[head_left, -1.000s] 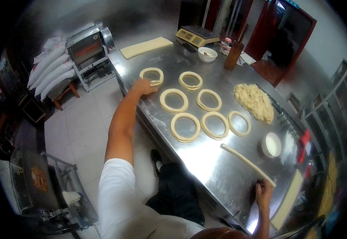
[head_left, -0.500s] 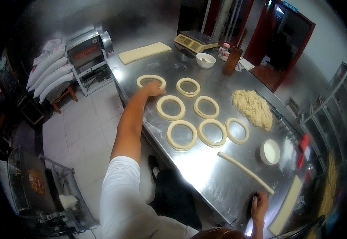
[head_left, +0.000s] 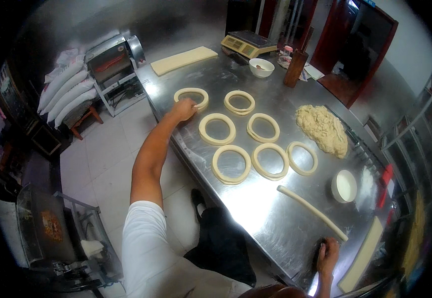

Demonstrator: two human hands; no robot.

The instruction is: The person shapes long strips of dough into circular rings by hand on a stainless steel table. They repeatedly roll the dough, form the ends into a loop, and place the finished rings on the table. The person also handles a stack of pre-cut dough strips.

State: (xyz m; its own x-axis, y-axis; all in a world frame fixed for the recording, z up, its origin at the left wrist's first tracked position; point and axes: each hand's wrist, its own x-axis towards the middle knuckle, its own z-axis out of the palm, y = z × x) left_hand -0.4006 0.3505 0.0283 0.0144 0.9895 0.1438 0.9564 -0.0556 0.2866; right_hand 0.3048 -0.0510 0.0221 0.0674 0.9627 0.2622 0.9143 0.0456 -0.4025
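Several pale dough rings lie on the steel table. My left hand [head_left: 184, 109] reaches far left, its curled fingers gripping the near edge of the farthest-left dough ring [head_left: 201, 94]; the fingertips are partly hidden. At the near right, my right hand [head_left: 329, 254] rests at the tabletop with its fingers loosely bent and nothing visible in them. Just beyond it lies a long dough rope [head_left: 313, 212], its near end close to the fingers. Other dough rings, such as one pale dough ring [head_left: 217, 143] and another dough ring [head_left: 231, 181], sit nearest my left forearm.
A dough mass [head_left: 323, 130] and a white bowl [head_left: 344, 186] stand to the right. Flat dough slabs lie at the far left [head_left: 183, 60] and near right [head_left: 362, 258]. A yellow scale [head_left: 248, 45], another bowl [head_left: 261, 68] and a wooden block [head_left: 295, 68] are at the back.
My left hand has shifted left along the near edge of the farthest-left ring. The whole view has moved slightly; my right hand stays by the dough rope's near end.
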